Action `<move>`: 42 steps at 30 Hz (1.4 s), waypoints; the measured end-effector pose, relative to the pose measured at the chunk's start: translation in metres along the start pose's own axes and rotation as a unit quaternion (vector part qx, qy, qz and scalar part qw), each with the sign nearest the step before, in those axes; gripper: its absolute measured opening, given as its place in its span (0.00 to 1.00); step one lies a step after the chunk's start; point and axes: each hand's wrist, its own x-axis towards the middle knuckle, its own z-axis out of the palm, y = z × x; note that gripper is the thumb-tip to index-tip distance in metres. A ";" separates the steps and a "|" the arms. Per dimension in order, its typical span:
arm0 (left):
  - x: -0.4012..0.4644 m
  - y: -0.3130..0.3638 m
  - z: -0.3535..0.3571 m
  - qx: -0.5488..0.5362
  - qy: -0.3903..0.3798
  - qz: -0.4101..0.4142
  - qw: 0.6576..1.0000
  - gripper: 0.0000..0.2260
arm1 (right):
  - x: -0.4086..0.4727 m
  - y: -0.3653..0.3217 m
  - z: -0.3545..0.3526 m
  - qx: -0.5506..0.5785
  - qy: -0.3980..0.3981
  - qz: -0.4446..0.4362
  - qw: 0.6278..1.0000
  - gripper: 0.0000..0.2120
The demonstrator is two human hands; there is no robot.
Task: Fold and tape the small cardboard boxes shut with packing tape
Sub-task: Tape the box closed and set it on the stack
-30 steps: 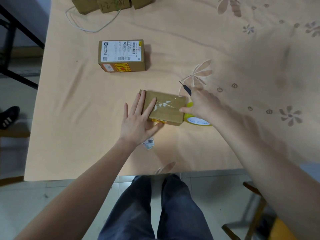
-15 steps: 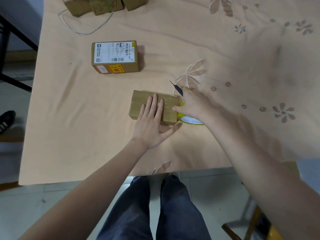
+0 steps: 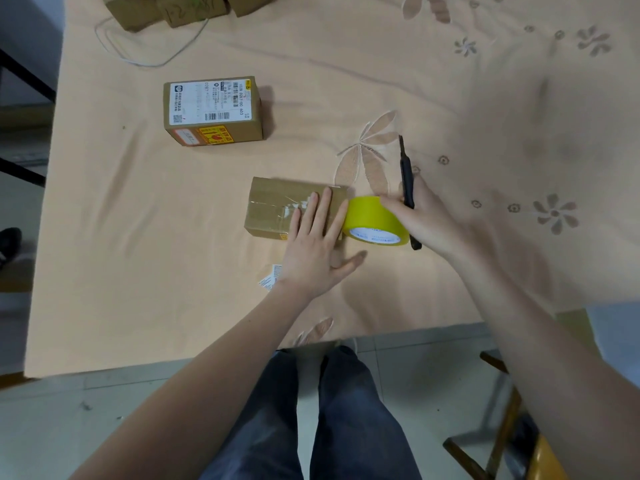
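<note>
Box [image 3: 277, 211] edge against tape roll [image 3: 374, 218]

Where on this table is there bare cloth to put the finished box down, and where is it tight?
Bare cloth lies left of the box being taped, out to the table's left edge, and in front of the labelled box. The far right, past the right hand, holds nothing either. It is tight where the left hand, yellow tape roll and black knife meet, and by the boxes at the far edge.
</note>
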 end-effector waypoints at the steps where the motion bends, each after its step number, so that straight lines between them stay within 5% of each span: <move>1: 0.000 0.000 0.001 0.005 -0.001 -0.002 1.000 0.39 | -0.004 0.001 0.002 0.028 0.002 -0.008 1.000 0.18; 4: -0.001 -0.001 0.002 0.029 -0.005 0.000 1.000 0.40 | -0.008 -0.002 0.006 0.047 0.024 -0.036 0.998 0.19; 9: -0.002 -0.004 0.001 0.035 -0.016 0.011 0.999 0.41 | -0.002 -0.008 -0.001 -0.091 0.056 -0.102 0.989 0.17; 19: -0.001 0.007 -0.003 0.026 0.032 -0.028 0.999 0.37 | 0.011 -0.011 -0.007 -0.287 0.048 -0.073 0.954 0.20; 23: 0.011 0.004 -0.021 0.016 0.080 -0.039 0.996 0.29 | 0.002 -0.011 -0.008 -0.260 0.082 -0.075 0.959 0.22; 26: 0.022 -0.007 -0.026 -0.036 0.043 0.006 0.998 0.32 | -0.010 -0.014 -0.007 -0.255 0.140 -0.099 0.952 0.20; 29: 0.029 -0.016 -0.025 -0.073 -0.001 0.014 0.997 0.40 | -0.028 -0.022 -0.005 -0.131 0.172 -0.091 0.972 0.13; 34: 0.030 -0.023 -0.024 -0.036 -0.053 0.011 0.998 0.53 | -0.063 -0.021 0.022 -0.073 0.051 -0.043 0.995 0.09; 37: 0.032 -0.024 -0.026 -0.029 -0.029 0.017 0.999 0.51 | -0.070 -0.013 0.034 -0.011 0.025 -0.046 0.999 0.01; 42: 0.034 -0.023 -0.034 -0.097 0.035 0.013 0.995 0.47 | -0.071 -0.010 0.032 0.033 0.041 -0.032 0.998 0.05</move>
